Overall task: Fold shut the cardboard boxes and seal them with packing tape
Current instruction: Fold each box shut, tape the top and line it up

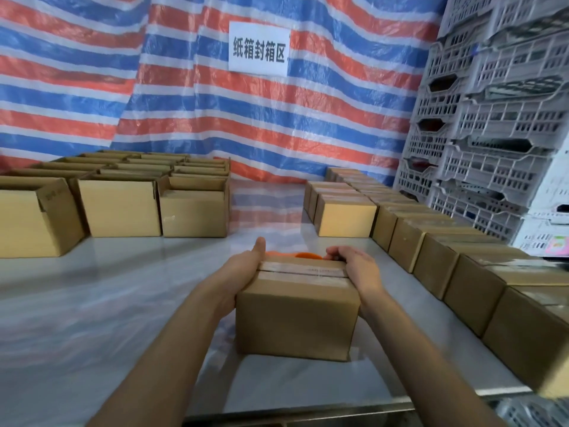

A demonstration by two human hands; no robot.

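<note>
Items on my feed, head view:

1. Box (297, 315): brown cardboard, flaps folded shut, with a strip of clear tape (303, 269) along the top seam. It is at the centre near the front of the desk (123, 288), between both hands. I cannot tell whether its base touches the desk.
2. Left hand (246, 268): pressed flat against the box's left wall. The thumb is straight and points forward along the top edge, and the fingers I can see are released, not curled.
3. Right hand (354, 266): on the box's right side, fingers curled over the far top corner, grasping the box.
4. Orange object (308, 256): just behind the box and mostly hidden by it. I cannot tell what it is.
5. Open boxes (120, 208): several rows on the left of the desk, flaps up, well apart from the held box.
6. Sealed boxes (345, 217): a row touching side by side along the right of the desk, from the back towards the front edge.
7. Plastic crates (492, 118): pale grey with slotted walls, stacked high behind the sealed row.
8. Tarp (123, 87): red, white and blue stripes, hung as the back wall.
9. Sign (258, 49): white sheet with dark characters, fixed to the tarp.
</note>
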